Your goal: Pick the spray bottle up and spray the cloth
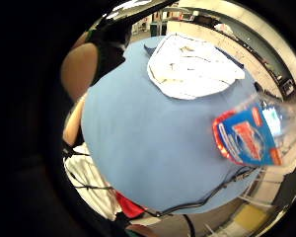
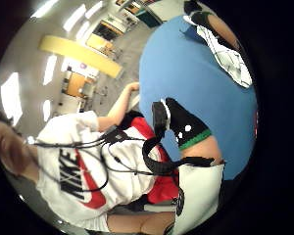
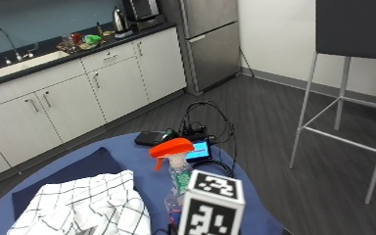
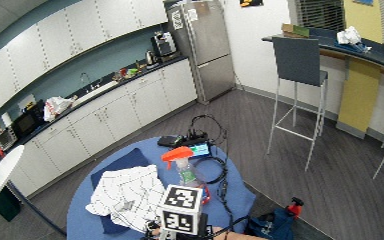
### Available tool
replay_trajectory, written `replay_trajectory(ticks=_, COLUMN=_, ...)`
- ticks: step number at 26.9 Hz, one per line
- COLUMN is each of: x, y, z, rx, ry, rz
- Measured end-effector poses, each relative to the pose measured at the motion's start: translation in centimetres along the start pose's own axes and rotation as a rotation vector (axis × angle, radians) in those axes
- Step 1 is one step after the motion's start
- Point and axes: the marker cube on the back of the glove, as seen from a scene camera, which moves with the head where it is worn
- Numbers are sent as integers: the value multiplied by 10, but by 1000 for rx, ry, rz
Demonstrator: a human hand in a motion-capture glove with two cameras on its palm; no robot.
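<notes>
1. Currently my gloved right hand [image 2: 186,128] is above the round blue table [image 3: 253,196]; whether its fingers are curled or straight I cannot tell.
2. Spray bottle [image 3: 175,171], orange trigger head, stands upright on the table, just beside the cloth.
3. White checked cloth [image 3: 83,205] lies crumpled, partly over a dark blue mat [image 3: 71,176].

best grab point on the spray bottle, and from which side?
Likely the narrow neck just under the orange trigger head of the spray bottle. It stands upright on the blue table, cloth to one side. Come in side-on from the person's edge, away from the cloth, wrapping the fingers around the neck.
</notes>
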Motion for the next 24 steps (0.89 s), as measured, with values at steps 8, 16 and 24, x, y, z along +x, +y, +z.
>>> replay_trajectory(ticks=8, x=14, y=43, z=-40, rx=175, ry=27, rz=83)
replay_trajectory(ticks=16, x=-4, y=19, z=-41, rx=138, ry=91, rz=26)
replay_trajectory(ticks=24, x=35, y=37, z=-61, rx=144, ry=5, rz=95)
